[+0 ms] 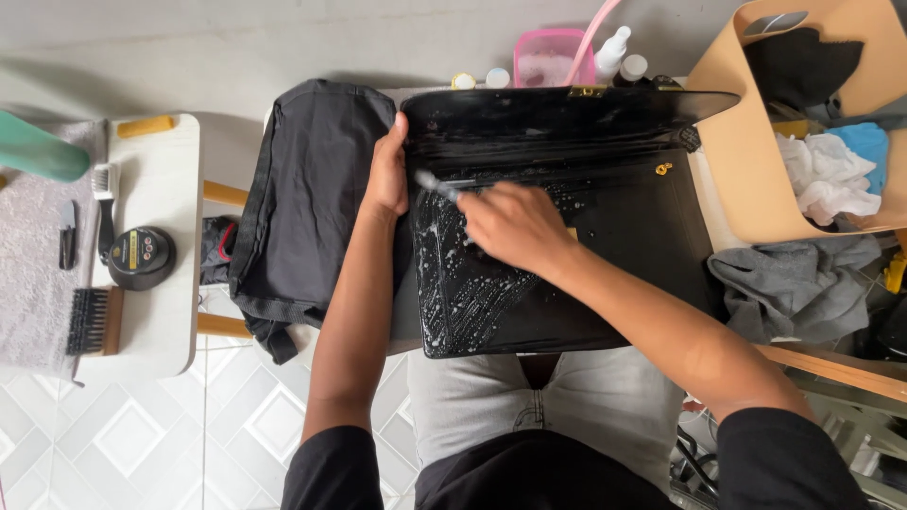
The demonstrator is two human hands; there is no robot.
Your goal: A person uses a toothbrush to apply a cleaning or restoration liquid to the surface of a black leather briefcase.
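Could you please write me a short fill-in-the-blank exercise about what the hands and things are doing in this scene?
1. The right hand scrubs the black leather bag with a small ____.
2. The left hand grips the bag's ____ edge, as the person sees it.
3. White ____ streaks the bag's front.
4. The wooden-backed brush lies on the small ____ table.

Missing words: brush; left; foam; white
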